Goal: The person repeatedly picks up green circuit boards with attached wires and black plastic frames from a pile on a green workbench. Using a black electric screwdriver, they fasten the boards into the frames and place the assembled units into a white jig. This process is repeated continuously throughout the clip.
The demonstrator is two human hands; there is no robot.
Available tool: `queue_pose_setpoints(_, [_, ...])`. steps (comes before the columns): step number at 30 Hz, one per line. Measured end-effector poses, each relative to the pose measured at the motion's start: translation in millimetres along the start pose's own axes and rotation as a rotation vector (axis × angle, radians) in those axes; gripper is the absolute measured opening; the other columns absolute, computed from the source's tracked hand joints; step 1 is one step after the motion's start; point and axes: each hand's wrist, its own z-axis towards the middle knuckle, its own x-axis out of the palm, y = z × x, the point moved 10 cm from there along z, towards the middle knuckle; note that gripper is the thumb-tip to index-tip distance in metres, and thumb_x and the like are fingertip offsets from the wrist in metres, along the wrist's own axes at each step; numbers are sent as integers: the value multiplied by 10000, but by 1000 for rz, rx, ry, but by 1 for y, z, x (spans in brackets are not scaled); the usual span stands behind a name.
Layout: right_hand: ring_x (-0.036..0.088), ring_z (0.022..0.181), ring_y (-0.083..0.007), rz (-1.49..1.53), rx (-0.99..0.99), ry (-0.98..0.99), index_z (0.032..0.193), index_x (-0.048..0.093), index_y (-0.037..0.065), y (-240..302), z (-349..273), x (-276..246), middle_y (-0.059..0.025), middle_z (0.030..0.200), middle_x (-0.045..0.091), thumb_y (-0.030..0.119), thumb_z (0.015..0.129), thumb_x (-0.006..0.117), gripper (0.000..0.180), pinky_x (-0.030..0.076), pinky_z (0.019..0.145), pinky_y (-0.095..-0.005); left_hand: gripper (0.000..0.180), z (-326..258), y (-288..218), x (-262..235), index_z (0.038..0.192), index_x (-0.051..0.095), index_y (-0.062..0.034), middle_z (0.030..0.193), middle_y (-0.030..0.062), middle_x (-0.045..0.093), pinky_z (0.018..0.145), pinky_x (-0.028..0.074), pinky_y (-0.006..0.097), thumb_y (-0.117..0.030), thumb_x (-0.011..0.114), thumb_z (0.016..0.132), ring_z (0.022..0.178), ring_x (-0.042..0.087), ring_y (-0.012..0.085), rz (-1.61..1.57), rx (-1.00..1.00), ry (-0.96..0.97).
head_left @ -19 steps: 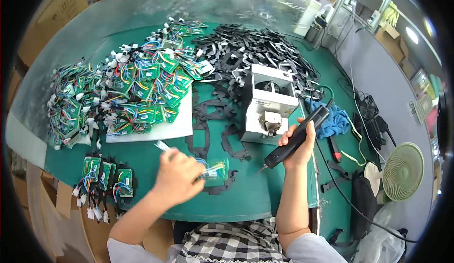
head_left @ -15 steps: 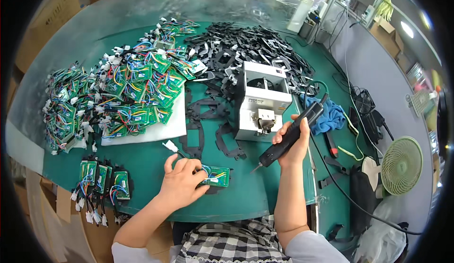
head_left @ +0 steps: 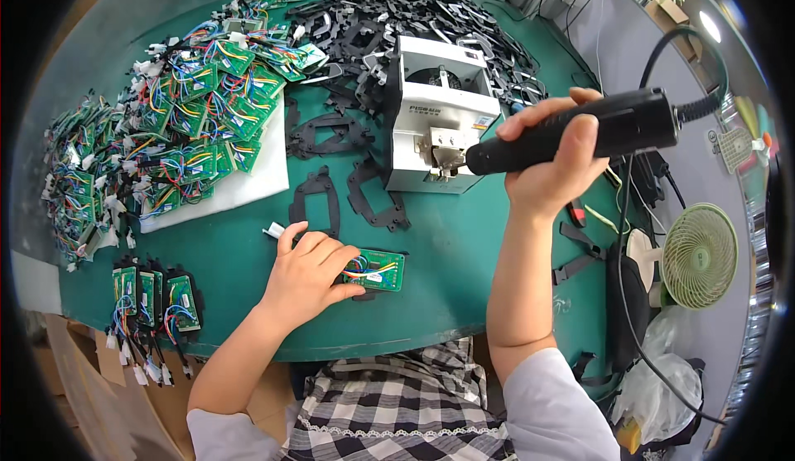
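A green circuit board [head_left: 386, 269] with coloured wires lies on the green table in front of me. Fingers and thumb of my left hand [head_left: 305, 277] grip its left end, and a white connector [head_left: 273, 230] sticks out beyond them. A bit of black plastic shows under the board. My right hand [head_left: 553, 169] is wrapped round a black electric screwdriver [head_left: 604, 130], held nearly level. The screwdriver's front end is at the metal outlet of a white screw feeder [head_left: 439, 113]; I cannot make out whether a screw is on the bit.
Wired circuit boards [head_left: 199, 117] are heaped at the left, partly on a white foam sheet [head_left: 248, 194]. Several boards [head_left: 180, 299] lie at the near left edge. Black plastic frames [head_left: 377, 200] lie beside the feeder, with more piled behind. A green fan [head_left: 700, 254] stands right.
My right hand has lifted the screwdriver from near the board up to the screw feeder's outlet. The left hand stays on the circuit board. The whole view has shifted.
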Motion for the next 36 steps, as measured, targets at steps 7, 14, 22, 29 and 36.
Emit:
queue_pose_setpoints(7, [563, 464, -172, -55, 45, 85, 1048, 442, -61, -17, -3, 22, -112, 632, 574, 339, 854, 666, 498, 476, 463, -282, 468, 2, -5, 1, 976, 622, -134, 1018, -4, 625, 987, 326, 439, -411, 795, 641, 1038, 542, 181, -18, 7, -29])
queue_pose_setpoints(14, [552, 450, -175, -83, 79, 97, 1044, 447, -66, -22, -9, 24, -106, 602, 556, 337, 876, 636, 476, 466, 454, -280, 432, 2, 0, -25, 919, 626, -127, 956, 10, 649, 1001, 330, 430, -318, 830, 589, 958, 593, 190, 36, -31, -229])
queue_pose_setpoints(22, [546, 452, -190, 86, 296, 76, 1119, 419, -56, -25, -50, 7, -119, 640, 556, 433, 865, 617, 586, 481, 433, -305, 427, -10, 2, -27, 884, 652, -93, 932, 27, 666, 1008, 354, 443, -319, 834, 571, 874, 617, 198, 1, -96, -252])
queue_pose_setpoints(29, [565, 473, -167, 139, 380, 100, 1117, 421, -87, -31, -80, 22, -108, 631, 577, 374, 836, 673, 596, 465, 459, -265, 421, -9, 1, -9, 917, 659, -88, 959, 36, 666, 986, 408, 438, -309, 822, 597, 911, 607, 205, -37, -36, -144])
queue_pose_setpoints(36, [557, 478, -144, 112, 334, 190, 1115, 444, -71, -31, -92, 38, -100, 629, 591, 353, 839, 678, 557, 449, 461, -253, 407, -10, 0, -11, 926, 664, -92, 983, 26, 666, 877, 422, 383, -308, 805, 612, 913, 603, 197, -13, -21, -143])
